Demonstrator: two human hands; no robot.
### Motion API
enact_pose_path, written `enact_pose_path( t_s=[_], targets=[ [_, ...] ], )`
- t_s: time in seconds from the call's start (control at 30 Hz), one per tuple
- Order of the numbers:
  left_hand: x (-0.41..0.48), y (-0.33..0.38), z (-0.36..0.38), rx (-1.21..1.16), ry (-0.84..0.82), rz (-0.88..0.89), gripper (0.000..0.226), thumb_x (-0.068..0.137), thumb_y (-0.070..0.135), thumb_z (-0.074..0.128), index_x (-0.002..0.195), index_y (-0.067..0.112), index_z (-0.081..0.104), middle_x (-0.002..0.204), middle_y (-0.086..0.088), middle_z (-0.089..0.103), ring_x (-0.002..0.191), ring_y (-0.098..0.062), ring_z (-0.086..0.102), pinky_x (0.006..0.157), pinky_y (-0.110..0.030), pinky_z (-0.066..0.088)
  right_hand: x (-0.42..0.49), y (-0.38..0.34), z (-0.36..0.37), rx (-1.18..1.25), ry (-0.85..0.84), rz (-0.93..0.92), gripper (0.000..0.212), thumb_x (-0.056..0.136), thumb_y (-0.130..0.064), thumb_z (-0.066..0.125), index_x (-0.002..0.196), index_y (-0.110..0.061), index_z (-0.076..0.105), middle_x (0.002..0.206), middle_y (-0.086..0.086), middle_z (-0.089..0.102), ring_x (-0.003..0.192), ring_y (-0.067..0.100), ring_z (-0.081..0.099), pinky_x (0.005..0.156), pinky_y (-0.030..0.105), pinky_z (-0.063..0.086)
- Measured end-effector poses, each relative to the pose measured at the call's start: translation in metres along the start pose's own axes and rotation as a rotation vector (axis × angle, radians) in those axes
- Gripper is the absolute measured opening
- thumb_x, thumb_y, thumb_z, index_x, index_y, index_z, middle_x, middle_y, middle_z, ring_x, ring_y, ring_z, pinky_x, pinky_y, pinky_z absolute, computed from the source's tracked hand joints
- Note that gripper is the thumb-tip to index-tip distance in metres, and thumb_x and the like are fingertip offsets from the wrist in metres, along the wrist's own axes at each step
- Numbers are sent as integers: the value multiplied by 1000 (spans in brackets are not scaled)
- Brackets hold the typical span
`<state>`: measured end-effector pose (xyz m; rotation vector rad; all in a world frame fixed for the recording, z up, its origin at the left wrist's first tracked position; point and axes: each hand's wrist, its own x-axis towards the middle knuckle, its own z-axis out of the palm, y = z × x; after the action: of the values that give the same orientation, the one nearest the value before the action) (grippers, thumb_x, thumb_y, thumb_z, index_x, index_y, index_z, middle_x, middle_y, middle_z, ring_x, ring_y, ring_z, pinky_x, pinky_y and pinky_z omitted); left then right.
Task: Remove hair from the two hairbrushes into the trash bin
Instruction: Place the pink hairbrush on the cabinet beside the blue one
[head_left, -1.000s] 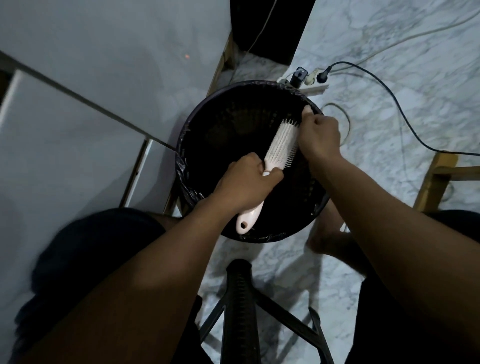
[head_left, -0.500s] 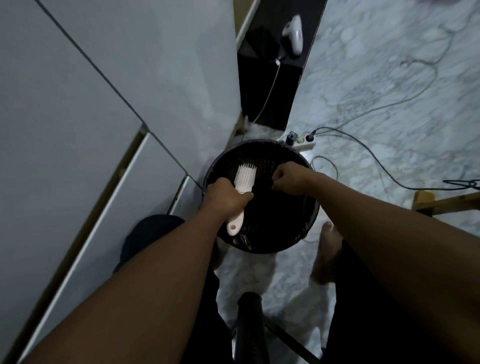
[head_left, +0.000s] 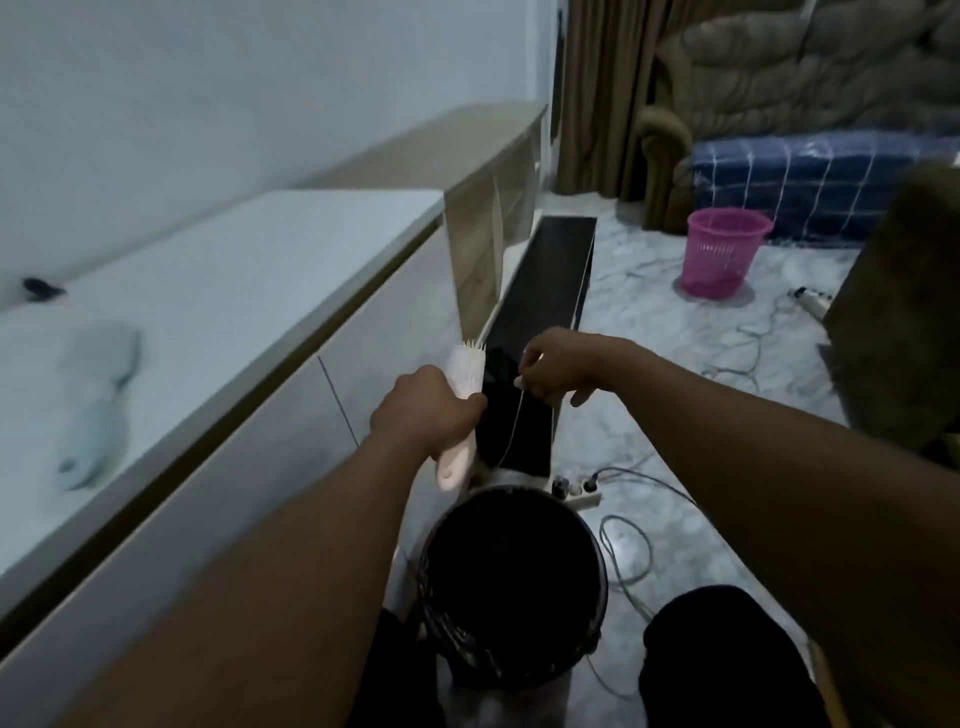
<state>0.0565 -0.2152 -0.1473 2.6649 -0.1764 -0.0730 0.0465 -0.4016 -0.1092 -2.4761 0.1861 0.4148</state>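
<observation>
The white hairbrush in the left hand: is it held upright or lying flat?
Upright. The left hand grips the hairbrush with bristles up and the handle end pointing down toward the bin.

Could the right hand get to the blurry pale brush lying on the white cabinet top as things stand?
Probably not directly. The right hand is pinched beside the white hairbrush held in the left hand, and the pale brush lies far left on the cabinet top, beyond the left arm. The left hand is nearer but occupied.

A long white desk carried a blurred pale-blue hairbrush. On the marble floor stood a black round trash bin, a pink plastic basket and a white power strip.
</observation>
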Motion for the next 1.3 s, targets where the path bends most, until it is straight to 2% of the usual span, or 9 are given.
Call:
enact_pose_path(
  t_s=[0.1,0.17,0.27,0.4,0.5,0.73,0.93,1.1,1.3],
  targets=[
    [-6,25,-55,20,104,79,43,76,56,58,80,13,53,71,-3,53,71,-27,59,58,-31,41,-24,-35,-35,-43,91,-63,31,86,-20,66,113,-5,70,104,15,76,83,30,73,69,39,61],
    [-12,38,-91,41,170,118,39,77,54,58,71,17,47,71,-3,54,69,-26,59,56,-30,39,-41,-59,-56,-92,152,-120,29,85,-21,65,111,-8,70,96,9,73,77,24,67,66,34,56],
    [-23,49,-140,73,273,122,35,76,52,58,70,20,44,75,-2,58,70,-23,59,55,-30,38,-61,-95,-78,-113,218,-193,20,90,-19,62,105,-8,68,87,5,69,67,16,63,61,29,51],
    [-35,43,-195,134,377,106,32,77,51,57,74,20,49,75,1,59,69,-20,59,56,-30,40,-73,-141,-93,-33,234,-286,10,94,-17,62,95,-8,67,95,13,72,82,24,73,81,43,62],
    [-47,22,-228,156,434,63,35,76,51,56,85,17,55,79,0,60,74,-22,62,60,-30,44,-79,-177,-94,-41,263,-363,18,93,-24,62,102,-9,66,97,11,73,89,24,75,76,40,61],
    [-83,-65,-292,195,534,-163,32,78,47,56,89,17,55,80,2,60,73,-20,60,60,-30,41,-85,-273,-56,-53,186,-544,23,92,-25,63,107,-8,65,102,13,75,95,25,75,64,31,54],
    [-107,-133,-310,196,564,-333,32,78,47,57,89,17,55,79,2,58,73,-22,59,62,-31,41,-80,-324,3,-126,118,-652,20,90,-26,63,102,-10,66,74,3,68,66,16,64,57,27,50],
    [-122,-180,-294,196,549,-419,33,77,46,56,90,16,56,82,0,60,78,-25,62,64,-31,45,-70,-343,53,-161,40,-604,26,88,-28,63,104,-8,64,98,17,74,89,29,76,65,35,59],
    [-134,-218,-261,189,487,-490,31,78,47,55,91,18,54,78,3,54,78,-23,59,64,-30,42,-66,-343,110,-298,-41,-466,37,84,-35,69,103,-8,52,92,11,63,71,29,72,69,39,63]
  ],
)
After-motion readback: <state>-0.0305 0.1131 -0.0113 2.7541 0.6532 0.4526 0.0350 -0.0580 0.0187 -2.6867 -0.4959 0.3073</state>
